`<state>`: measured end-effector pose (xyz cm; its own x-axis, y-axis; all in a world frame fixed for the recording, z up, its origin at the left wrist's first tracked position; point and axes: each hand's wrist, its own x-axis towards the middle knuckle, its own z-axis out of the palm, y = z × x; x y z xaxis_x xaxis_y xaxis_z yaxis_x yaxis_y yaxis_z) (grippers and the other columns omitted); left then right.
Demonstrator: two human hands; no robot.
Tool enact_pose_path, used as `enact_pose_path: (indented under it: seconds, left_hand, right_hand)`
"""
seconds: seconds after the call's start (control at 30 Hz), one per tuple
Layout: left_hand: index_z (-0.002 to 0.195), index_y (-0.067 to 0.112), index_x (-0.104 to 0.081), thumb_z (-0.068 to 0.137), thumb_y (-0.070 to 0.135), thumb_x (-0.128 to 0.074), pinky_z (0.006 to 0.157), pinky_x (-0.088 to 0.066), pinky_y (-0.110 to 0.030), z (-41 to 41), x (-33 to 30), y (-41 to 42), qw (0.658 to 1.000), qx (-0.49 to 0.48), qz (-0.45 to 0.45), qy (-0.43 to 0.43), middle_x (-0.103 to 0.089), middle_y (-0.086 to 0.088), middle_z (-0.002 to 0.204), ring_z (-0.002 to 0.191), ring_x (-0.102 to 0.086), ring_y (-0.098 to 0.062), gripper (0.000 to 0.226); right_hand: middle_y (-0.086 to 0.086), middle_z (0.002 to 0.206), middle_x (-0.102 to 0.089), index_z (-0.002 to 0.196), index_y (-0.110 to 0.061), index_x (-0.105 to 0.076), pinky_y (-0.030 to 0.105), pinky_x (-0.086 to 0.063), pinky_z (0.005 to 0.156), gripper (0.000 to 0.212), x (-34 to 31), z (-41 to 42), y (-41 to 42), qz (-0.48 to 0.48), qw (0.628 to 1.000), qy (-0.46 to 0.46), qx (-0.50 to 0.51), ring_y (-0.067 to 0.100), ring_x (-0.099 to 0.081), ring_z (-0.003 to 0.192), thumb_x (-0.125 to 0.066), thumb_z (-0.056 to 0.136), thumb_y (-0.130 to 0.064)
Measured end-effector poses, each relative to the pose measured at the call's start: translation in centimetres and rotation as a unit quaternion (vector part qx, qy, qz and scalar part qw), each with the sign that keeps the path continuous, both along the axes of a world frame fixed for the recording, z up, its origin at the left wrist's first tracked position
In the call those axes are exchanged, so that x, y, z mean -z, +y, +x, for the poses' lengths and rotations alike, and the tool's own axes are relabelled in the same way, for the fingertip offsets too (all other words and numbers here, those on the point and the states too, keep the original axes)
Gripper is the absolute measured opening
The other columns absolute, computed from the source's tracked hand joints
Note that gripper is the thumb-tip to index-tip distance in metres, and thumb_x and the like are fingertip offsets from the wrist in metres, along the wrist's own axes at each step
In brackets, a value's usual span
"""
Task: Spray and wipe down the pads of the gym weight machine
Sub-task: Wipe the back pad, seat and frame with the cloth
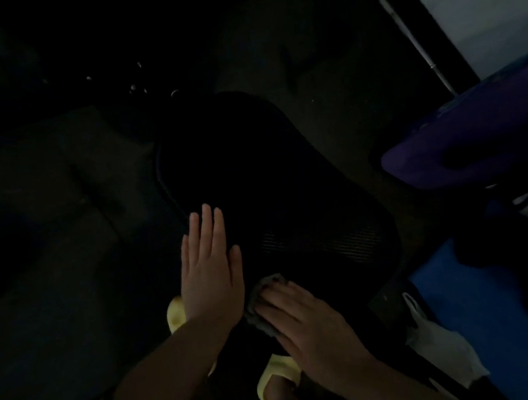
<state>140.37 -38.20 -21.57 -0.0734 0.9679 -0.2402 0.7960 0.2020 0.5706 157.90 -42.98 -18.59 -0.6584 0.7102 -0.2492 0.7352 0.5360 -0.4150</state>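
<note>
Very dim scene here, and the black pad [275, 191] fills the middle of the view, a broad rounded slab running from far centre down to the near right, with a faint ribbed, mesh-like patch showing near its close end. The left hand [209, 269] lies flat on the pad's left edge, fingers straight and close together, palm down, bracing. The right hand [307, 320] sits just to the right of it at the pad's near edge, fingers spread and pressing a small grey cloth [262, 303] against the surface; the cloth looks soft, crumpled and bunched under the fingertips. Yellow slippers [279, 377] with a smooth, foam-like look peek out below the arms. No spray bottle is visible anywhere. The risks from here, as I judge them: in this poor light, patches of the pad could easily be missed, especially the far end. The bunched cloth covers little area and may slip out from under the fingers on a long stroke. If the surface is wet from spray, the bracing palm could slide.
</note>
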Motion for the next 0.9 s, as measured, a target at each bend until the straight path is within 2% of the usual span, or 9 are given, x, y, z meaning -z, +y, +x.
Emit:
enact_pose_path:
  seconds: [0.1,0.2,0.23,0.33,0.4,0.43,0.53,0.6,0.9]
  left_hand:
    - [0.153,0.018,-0.005,0.098,0.04,-0.014,0.12,-0.001,-0.036,2.5,-0.5,-1.2,1.0,0.019,-0.007,0.017,0.004,0.005,0.16,0.146,0.013,-0.01,0.059]
    - [0.152,0.017,-0.004,0.099,0.039,-0.011,0.119,0.002,-0.036,4.6,-0.8,-1.8,0.998,0.039,-0.016,0.04,0.003,0.002,0.161,0.147,0.009,-0.013,0.058]
    - [0.152,0.017,-0.003,0.098,0.039,-0.009,0.119,0.002,-0.036,5.0,-1.0,-1.8,0.998,0.037,-0.022,0.049,0.003,0.001,0.161,0.147,0.009,-0.014,0.059]
    - [0.151,0.018,0.007,0.092,0.043,0.003,0.119,0.006,-0.033,5.0,-1.9,-1.5,0.995,0.044,-0.058,0.07,0.014,0.003,0.159,0.145,0.017,-0.013,0.064]
    - [0.149,0.02,0.014,0.085,0.045,0.012,0.116,0.011,-0.03,4.6,-2.8,-1.0,0.991,0.063,-0.083,0.082,0.019,0.004,0.158,0.143,0.023,-0.012,0.069]
    - [0.149,0.021,0.014,0.084,0.046,0.014,0.116,0.012,-0.029,4.3,-3.4,-0.7,0.989,0.079,-0.09,0.091,0.019,0.005,0.158,0.143,0.023,-0.011,0.07]
    - [0.151,0.021,0.009,0.097,0.043,-0.001,0.118,0.009,-0.029,3.3,-5.7,0.3,0.978,0.134,-0.103,0.119,0.015,0.006,0.159,0.143,0.02,-0.01,0.058]
    - [0.151,0.022,0.005,0.102,0.037,-0.014,0.119,0.007,-0.03,2.8,-7.7,1.0,0.977,0.133,-0.112,0.124,0.012,0.006,0.159,0.144,0.017,-0.01,0.055]
    - [0.153,0.023,-0.004,0.102,0.035,-0.024,0.12,0.002,-0.031,0.3,-16.4,3.0,0.986,0.088,-0.083,0.111,0.003,0.004,0.16,0.147,0.007,-0.012,0.056]
  right_hand:
    - [-0.003,0.145,-0.046,0.138,-0.019,-0.044,0.029,-0.023,0.119,0.045,0.2,5.2,0.2,0.0,0.999,-0.02,-0.031,0.012,-0.039,0.137,-0.045,0.093,-0.023]
    - [0.0,0.143,-0.049,0.14,-0.013,-0.042,0.024,-0.013,0.12,0.052,0.1,9.2,1.7,0.03,0.995,-0.042,0.083,0.014,-0.04,0.134,-0.049,0.089,-0.019]
    - [0.0,0.144,-0.047,0.142,-0.013,-0.041,0.024,-0.015,0.12,0.054,-0.1,9.9,2.2,0.03,0.991,-0.035,0.126,0.014,-0.041,0.134,-0.05,0.089,-0.018]
    - [0.004,0.145,-0.048,0.139,-0.011,-0.047,0.032,-0.036,0.112,0.046,-0.6,9.7,2.4,0.03,0.979,-0.003,0.2,0.016,-0.046,0.135,-0.053,0.094,-0.017]
    - [0.002,0.144,-0.049,0.137,-0.012,-0.049,0.034,-0.04,0.11,0.043,-1.0,8.9,2.3,0.019,0.975,-0.006,0.223,0.017,-0.049,0.133,-0.049,0.095,-0.022]
    - [-0.004,0.144,-0.046,0.139,-0.015,-0.047,0.032,-0.038,0.112,0.044,-1.6,8.5,2.5,0.003,0.974,-0.012,0.227,0.015,-0.048,0.133,-0.044,0.096,-0.026]
    - [-0.014,0.15,-0.032,0.147,-0.025,-0.036,0.013,-0.017,0.113,0.044,-4.3,7.2,4.0,-0.06,0.963,-0.005,0.263,0.0,-0.027,0.14,-0.039,0.104,-0.03]
    - [-0.014,0.154,-0.027,0.15,-0.027,-0.031,0.007,-0.008,0.11,0.046,-6.4,6.4,5.3,-0.086,0.959,0.01,0.272,-0.005,-0.018,0.14,-0.038,0.105,-0.031]
    - [-0.006,0.157,-0.03,0.15,-0.022,-0.034,0.012,-0.014,0.112,0.048,-16.5,3.2,10.4,-0.077,0.954,0.08,0.278,0.007,-0.025,0.144,-0.044,0.103,-0.023]
